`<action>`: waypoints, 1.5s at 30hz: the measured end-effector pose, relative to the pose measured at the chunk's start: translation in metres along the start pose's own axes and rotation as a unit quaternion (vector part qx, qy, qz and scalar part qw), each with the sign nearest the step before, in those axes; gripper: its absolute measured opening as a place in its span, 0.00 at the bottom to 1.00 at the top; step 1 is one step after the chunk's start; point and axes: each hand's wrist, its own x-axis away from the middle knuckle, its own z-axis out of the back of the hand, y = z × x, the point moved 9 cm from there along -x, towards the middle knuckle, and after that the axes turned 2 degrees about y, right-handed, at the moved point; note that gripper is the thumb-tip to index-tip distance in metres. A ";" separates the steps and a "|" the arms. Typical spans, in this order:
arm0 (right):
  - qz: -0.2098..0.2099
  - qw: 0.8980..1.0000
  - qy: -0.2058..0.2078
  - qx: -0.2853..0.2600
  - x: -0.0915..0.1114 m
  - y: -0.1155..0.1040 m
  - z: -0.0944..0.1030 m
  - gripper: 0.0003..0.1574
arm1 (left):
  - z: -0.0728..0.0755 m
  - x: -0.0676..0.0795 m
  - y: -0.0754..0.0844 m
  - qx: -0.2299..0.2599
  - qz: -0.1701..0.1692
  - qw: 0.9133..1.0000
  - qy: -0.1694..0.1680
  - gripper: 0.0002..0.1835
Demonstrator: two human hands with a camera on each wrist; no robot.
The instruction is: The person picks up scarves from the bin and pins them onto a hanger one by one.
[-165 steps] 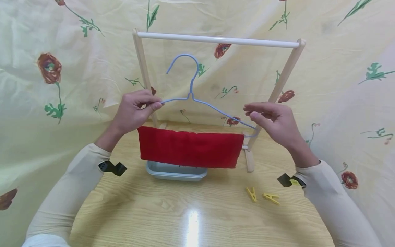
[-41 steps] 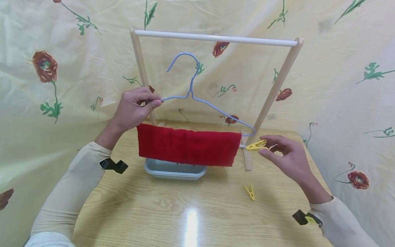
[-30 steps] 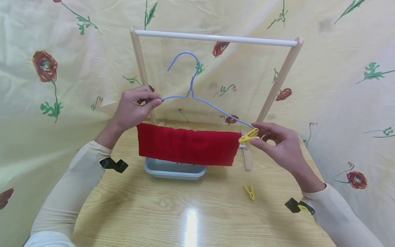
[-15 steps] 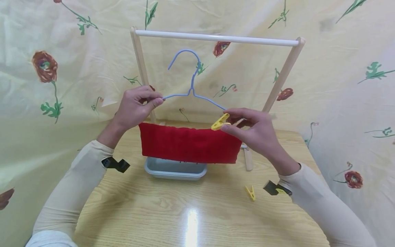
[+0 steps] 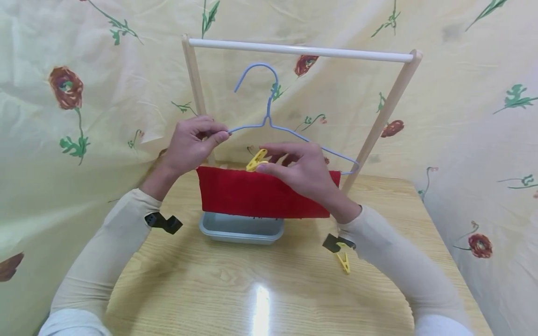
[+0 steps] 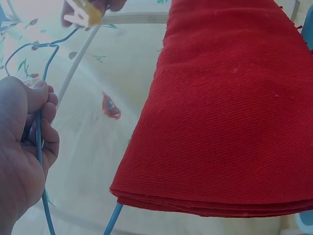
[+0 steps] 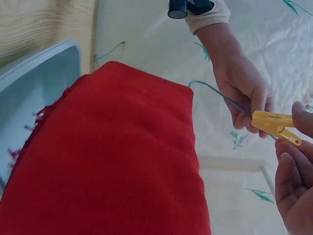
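My left hand [image 5: 195, 142] grips the left shoulder of a blue wire hanger [image 5: 268, 105], hook upward. A folded red cloth [image 5: 235, 191] with a fringed edge hangs over the hanger's bottom bar. Thumb and fingers of my right hand [image 5: 300, 168] pinch a yellow clothespin [image 5: 255, 161], just above the cloth's top edge near its middle. In the left wrist view, the hanger wire [image 6: 39, 132] runs through the curled left fingers. From the right wrist, the clothespin [image 7: 275, 126] shows between thumb and fingertips, with the left hand [image 7: 239, 83] behind it.
A wooden rack with a white top rail [image 5: 300, 49] stands behind the hanger. Below the cloth sits a light blue tray [image 5: 241, 235] on the wooden table [image 5: 201, 289]. Another yellow clothespin [image 5: 344, 265] lies on the table beneath my right forearm. Flowered fabric [image 5: 126, 84] forms the backdrop.
My right hand has picked up one clothespin from the table and carried it leftward along the cloth's top edge toward the middle. The left hand keeps its grip; the hanger has risen slightly.
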 end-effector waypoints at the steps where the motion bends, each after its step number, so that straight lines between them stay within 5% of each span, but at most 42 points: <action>1: 0.002 1.000 -0.001 0.001 -0.002 -0.001 -0.003 0.25 | -0.001 0.000 0.000 -0.001 0.004 1.000 0.000 0.06; 19: 0.078 0.997 -0.003 -0.008 -0.026 -0.010 -0.053 0.17 | -0.008 -0.003 0.002 0.013 0.001 1.000 -0.006 0.05; 45: 0.149 0.988 0.026 0.016 -0.045 -0.010 -0.091 0.11 | -0.009 -0.004 0.005 0.039 0.004 0.999 0.004 0.03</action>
